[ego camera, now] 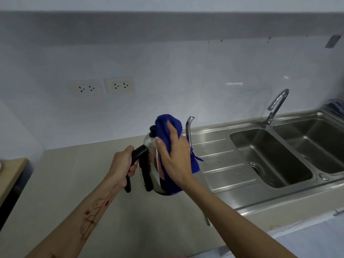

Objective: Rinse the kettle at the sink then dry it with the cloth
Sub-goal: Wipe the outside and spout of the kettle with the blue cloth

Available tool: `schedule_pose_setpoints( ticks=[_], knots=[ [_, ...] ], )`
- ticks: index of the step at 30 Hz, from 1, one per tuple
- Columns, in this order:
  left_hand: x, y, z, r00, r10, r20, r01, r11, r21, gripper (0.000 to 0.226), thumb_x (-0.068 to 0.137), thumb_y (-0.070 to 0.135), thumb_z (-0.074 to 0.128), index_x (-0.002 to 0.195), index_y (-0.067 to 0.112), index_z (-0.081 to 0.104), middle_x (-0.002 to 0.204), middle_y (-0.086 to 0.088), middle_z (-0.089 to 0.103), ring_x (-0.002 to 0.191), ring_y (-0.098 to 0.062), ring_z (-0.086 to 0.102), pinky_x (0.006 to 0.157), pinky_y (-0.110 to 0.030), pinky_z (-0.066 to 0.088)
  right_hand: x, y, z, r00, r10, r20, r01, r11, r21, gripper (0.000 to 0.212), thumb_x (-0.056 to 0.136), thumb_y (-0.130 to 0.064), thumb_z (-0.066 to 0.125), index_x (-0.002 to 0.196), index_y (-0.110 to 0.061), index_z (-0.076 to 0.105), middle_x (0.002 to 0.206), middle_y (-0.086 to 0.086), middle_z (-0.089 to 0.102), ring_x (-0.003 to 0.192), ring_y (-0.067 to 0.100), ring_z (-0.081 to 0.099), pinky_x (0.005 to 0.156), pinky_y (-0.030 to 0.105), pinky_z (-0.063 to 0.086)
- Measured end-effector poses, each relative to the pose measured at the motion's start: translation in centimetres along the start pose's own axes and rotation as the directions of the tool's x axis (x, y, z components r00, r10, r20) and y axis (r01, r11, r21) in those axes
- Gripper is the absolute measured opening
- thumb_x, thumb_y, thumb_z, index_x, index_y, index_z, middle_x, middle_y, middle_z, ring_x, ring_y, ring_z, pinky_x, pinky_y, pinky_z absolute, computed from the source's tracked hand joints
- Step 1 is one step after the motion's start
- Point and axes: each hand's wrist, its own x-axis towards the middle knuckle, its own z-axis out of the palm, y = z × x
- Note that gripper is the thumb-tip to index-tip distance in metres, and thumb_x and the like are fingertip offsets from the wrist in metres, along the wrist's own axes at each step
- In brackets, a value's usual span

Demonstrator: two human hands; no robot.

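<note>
A shiny steel kettle with a black handle and a thin curved spout is held up above the beige counter, left of the sink. My left hand is closed around the black handle. A blue cloth is draped over the kettle's lid and right side. My right hand lies flat on the cloth and presses it against the kettle's body. Most of the kettle's right side is hidden behind the cloth and hand.
A steel double sink with a ribbed drainboard lies to the right, its curved tap at the back. Two wall sockets sit on the tiled wall. A wooden surface borders the counter on the left.
</note>
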Motion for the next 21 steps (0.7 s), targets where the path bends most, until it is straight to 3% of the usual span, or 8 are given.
schedule_pose_setpoints(
  ticks=[4,7,9,15,16,18,20,21],
  knots=[
    [-0.5,0.4,-0.7,0.999,0.024,0.040,-0.025,0.999,0.038,0.041,0.092,0.017,0.043,0.052,0.010,0.048,0.038,-0.002,0.041,0.031,-0.012,0.028,0.037,-0.021,0.020,-3.0,1.4,-0.3,0.994,-0.105,0.021,0.106,0.994,-0.028,0.060,0.093,-0.063,0.039,0.147,-0.044,0.022,0.136,0.000,0.048,0.117,0.019,0.049,0.099,0.041,0.043],
    [-1.0,0.4,-0.4,0.997,0.008,0.071,-0.016,0.994,0.107,0.044,0.092,0.017,0.041,0.049,0.010,0.047,0.036,-0.001,0.040,0.030,-0.011,0.028,0.037,-0.021,0.020,-1.6,2.4,-0.9,0.995,0.076,0.066,-0.087,0.979,0.185,0.048,0.086,-0.066,0.048,0.123,-0.035,0.044,0.100,-0.006,0.060,0.089,0.015,0.060,0.080,0.048,0.053],
    [-1.0,0.3,0.0,0.999,-0.012,0.048,0.008,0.997,0.079,0.042,0.092,0.018,0.042,0.050,0.009,0.048,0.037,-0.001,0.041,0.030,-0.011,0.029,0.035,-0.019,0.020,0.2,1.4,-0.5,0.991,0.131,0.034,-0.135,0.974,0.181,0.047,0.086,-0.063,0.048,0.122,-0.033,0.045,0.093,-0.007,0.062,0.083,0.013,0.062,0.079,0.046,0.054],
    [-0.8,0.6,0.1,0.998,-0.055,0.009,0.055,0.998,0.016,0.035,0.091,0.019,0.044,0.059,0.008,0.053,0.042,-0.003,0.044,0.031,-0.011,0.030,0.033,-0.017,0.021,-3.9,2.7,0.4,0.997,-0.079,0.000,0.078,0.982,-0.173,0.057,0.090,-0.049,0.047,0.141,-0.029,0.030,0.139,0.005,0.045,0.128,0.029,0.042,0.098,0.055,0.044],
    [-0.7,0.5,0.2,0.997,-0.071,0.005,0.071,0.997,0.010,0.035,0.091,0.019,0.044,0.060,0.008,0.053,0.043,-0.003,0.045,0.031,-0.011,0.031,0.033,-0.017,0.021,-4.5,3.6,0.2,0.978,-0.204,0.041,0.207,0.938,-0.278,0.063,0.088,-0.045,0.053,0.145,-0.030,0.028,0.145,0.006,0.041,0.135,0.033,0.036,0.099,0.058,0.044],
    [-0.7,0.3,0.4,0.996,-0.089,-0.002,0.089,0.996,0.003,0.034,0.092,0.019,0.043,0.060,0.009,0.052,0.042,-0.003,0.045,0.030,-0.011,0.032,0.033,-0.018,0.022,-4.4,4.9,-0.5,0.853,-0.465,0.238,0.520,0.714,-0.468,0.076,0.086,-0.041,0.064,0.150,-0.030,0.025,0.152,0.004,0.033,0.141,0.039,0.028,0.099,0.060,0.043],
    [-0.7,0.5,0.6,0.998,-0.068,-0.013,0.069,0.997,0.041,0.033,0.091,0.019,0.042,0.059,0.011,0.047,0.039,-0.002,0.043,0.032,-0.012,0.031,0.035,-0.020,0.022,-2.7,4.6,-1.8,0.695,-0.563,0.447,0.714,0.475,-0.514,0.077,0.085,-0.042,0.065,0.150,-0.029,0.027,0.155,0.002,0.028,0.141,0.042,0.029,0.101,0.055,0.039],
    [-0.8,0.7,0.7,0.999,-0.046,-0.020,0.047,0.996,0.069,0.032,0.090,0.019,0.042,0.059,0.012,0.045,0.039,-0.001,0.042,0.033,-0.013,0.030,0.037,-0.021,0.021,-1.5,4.0,-2.5,0.663,-0.571,0.484,0.742,0.417,-0.524,0.074,0.085,-0.041,0.064,0.149,-0.028,0.030,0.155,0.001,0.031,0.140,0.040,0.032,0.101,0.052,0.036]
  ],
)
